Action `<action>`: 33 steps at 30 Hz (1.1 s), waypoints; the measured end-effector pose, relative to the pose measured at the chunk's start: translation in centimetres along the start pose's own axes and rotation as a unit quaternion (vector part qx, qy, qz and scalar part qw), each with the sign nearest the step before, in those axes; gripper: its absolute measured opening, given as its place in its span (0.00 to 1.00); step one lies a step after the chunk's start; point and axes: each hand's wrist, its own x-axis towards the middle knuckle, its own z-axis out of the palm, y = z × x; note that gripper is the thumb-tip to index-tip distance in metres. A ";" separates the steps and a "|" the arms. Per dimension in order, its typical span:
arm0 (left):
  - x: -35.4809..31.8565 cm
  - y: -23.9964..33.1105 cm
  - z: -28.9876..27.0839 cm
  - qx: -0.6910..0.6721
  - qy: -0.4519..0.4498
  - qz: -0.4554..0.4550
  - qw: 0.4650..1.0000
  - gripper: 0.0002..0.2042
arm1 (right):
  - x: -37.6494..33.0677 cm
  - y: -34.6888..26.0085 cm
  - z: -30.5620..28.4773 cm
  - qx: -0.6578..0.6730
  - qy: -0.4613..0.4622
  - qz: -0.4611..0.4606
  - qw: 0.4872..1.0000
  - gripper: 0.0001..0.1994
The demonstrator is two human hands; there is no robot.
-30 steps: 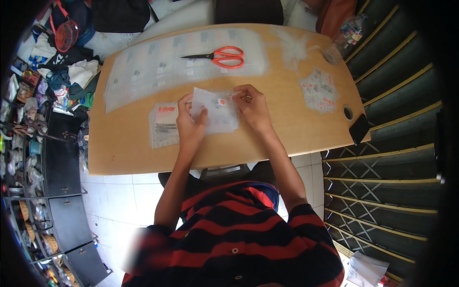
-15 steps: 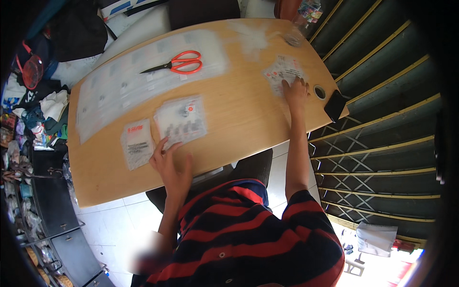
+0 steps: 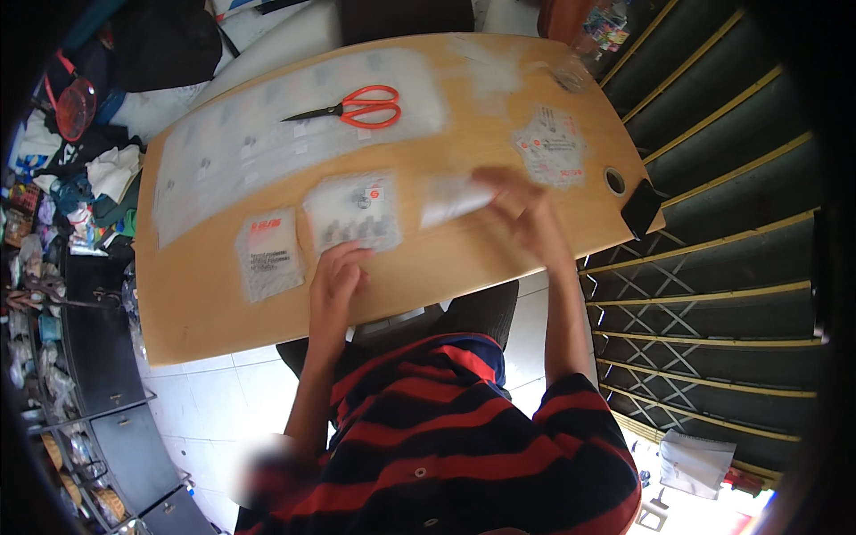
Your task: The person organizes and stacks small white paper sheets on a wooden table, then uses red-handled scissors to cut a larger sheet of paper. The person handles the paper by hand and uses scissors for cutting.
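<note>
On the wooden table [image 3: 223, 303], left hand [image 3: 337, 278] resting flat, fingers loosely spread, touching the near edge of a clear packet [image 3: 354, 212]. Right hand [image 3: 526, 209], blurred, pinched on a small white packet [image 3: 453, 198] just right of it. Another flat packet [image 3: 268, 253] lying left. Farther back, orange-handled scissors [image 3: 352, 107] on a long plastic sheet [image 3: 267, 134].

One view only, head-worn fisheye, high above the seated person, looking steeply down. Table [image 3: 223, 303] fills upper frame, its far edge toward 12 o'clock; striped shirt [image 3: 446, 455] at 6 o'clock, nearest the lens. Floor clutter at 9 o'clock, metal shutter [image 3: 713, 267] at 3 o'clock. Edges bend near the rim.
</note>
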 end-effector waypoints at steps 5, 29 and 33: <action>2.1 -0.3 -2.2 -0.074 -0.180 -0.157 0.968 0.16 | -0.5 -5.5 5.3 0.066 -0.211 -0.140 0.965 0.19; 2.9 -1.7 -11.0 0.487 0.416 0.203 0.741 0.18 | 2.3 17.3 -5.2 -0.392 0.138 0.179 0.892 0.24; 3.0 -1.7 -10.7 0.479 0.421 0.206 0.743 0.19 | 2.6 17.0 -5.3 -0.367 0.123 0.250 0.888 0.28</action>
